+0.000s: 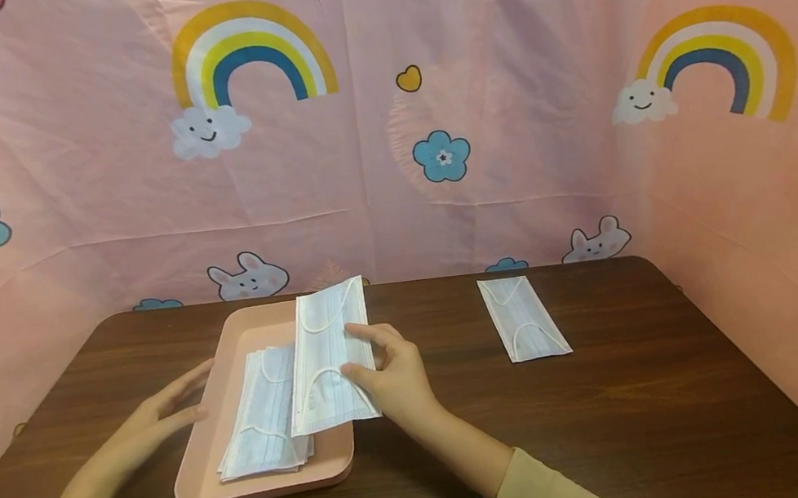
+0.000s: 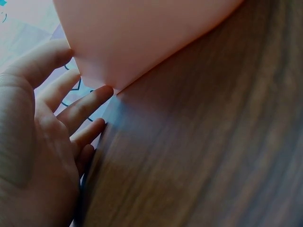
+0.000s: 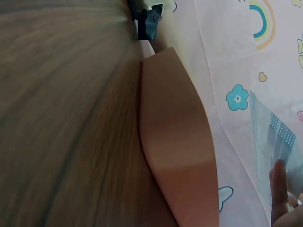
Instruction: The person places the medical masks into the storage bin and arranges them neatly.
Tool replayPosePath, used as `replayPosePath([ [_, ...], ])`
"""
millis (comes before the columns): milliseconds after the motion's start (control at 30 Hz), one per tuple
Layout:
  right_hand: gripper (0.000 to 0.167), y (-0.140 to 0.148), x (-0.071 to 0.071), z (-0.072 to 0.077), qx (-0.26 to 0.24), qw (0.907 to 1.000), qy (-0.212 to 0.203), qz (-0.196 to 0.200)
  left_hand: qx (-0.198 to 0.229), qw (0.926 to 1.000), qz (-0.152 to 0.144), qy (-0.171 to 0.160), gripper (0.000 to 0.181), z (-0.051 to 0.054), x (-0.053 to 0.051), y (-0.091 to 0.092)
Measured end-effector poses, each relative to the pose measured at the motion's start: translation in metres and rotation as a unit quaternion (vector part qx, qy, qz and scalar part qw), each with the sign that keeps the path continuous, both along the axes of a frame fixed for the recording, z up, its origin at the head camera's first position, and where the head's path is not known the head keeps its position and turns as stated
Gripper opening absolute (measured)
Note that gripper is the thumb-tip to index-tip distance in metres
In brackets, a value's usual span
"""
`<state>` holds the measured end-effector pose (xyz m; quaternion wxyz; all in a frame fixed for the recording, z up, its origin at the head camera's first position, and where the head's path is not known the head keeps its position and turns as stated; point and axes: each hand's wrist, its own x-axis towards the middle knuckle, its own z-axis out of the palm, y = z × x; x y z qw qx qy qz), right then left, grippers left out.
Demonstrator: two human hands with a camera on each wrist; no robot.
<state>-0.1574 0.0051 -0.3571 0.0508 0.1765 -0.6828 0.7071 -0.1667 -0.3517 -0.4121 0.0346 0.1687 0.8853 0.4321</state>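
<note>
My right hand (image 1: 400, 376) pinches a pale blue face mask (image 1: 330, 355) by its right edge, holding it above the right side of a pink tray (image 1: 334, 454). In the right wrist view the same mask (image 3: 270, 137) is raised off the tray beside my fingers. Inside the tray lies a stack of similar masks (image 1: 260, 429) with white ear loops, partly covered by the held one. My left hand (image 1: 146, 430) rests against the tray's left side with extended fingers. In the left wrist view, fingertips of this hand (image 2: 52, 113) touch the tray's outer wall (image 2: 142, 38).
Another face mask (image 1: 525, 318) lies alone at the back right of the dark wooden table (image 1: 611, 422). Behind the table hangs a pink cloth (image 1: 389, 160) printed with rainbows and flowers. Black wrist devices show at the front edge, one on each arm.
</note>
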Motion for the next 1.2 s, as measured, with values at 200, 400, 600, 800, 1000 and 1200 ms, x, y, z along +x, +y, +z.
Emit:
replayPosePath([
  [200, 0.045, -0.023, -0.007, -0.018, -0.008, 0.9999, 0.005, 0.006, 0.004, 1.0, -0.002, 0.001, 0.06, 0.001, 0.001, -0.002],
  [400, 0.044, -0.039, -0.006, -0.022, -0.015, 0.9997, -0.014, 0.01, 0.014, 0.9999, -0.005, -0.002, 0.06, 0.0, 0.0, -0.004],
  [600, 0.045, -0.055, -0.006, -0.023, -0.031, 0.9984, -0.047, 0.009, 0.006, 1.0, -0.004, -0.001, 0.06, 0.001, 0.0, -0.004],
  [800, 0.045, -0.069, -0.005, -0.022, -0.034, 0.9967, -0.074, -0.002, -0.003, 1.0, -0.004, 0.006, 0.061, 0.0, 0.0, -0.006],
  [1000, 0.044, -0.077, -0.007, -0.023, 0.021, 0.9967, -0.07, -0.035, -0.001, 1.0, -0.005, 0.007, 0.061, -0.001, -0.001, -0.005],
  [1200, 0.043, -0.083, -0.013, -0.025, 0.069, 0.9942, -0.064, -0.051, 0.005, 0.9999, -0.009, 0.01, 0.061, 0.0, 0.0, -0.001],
])
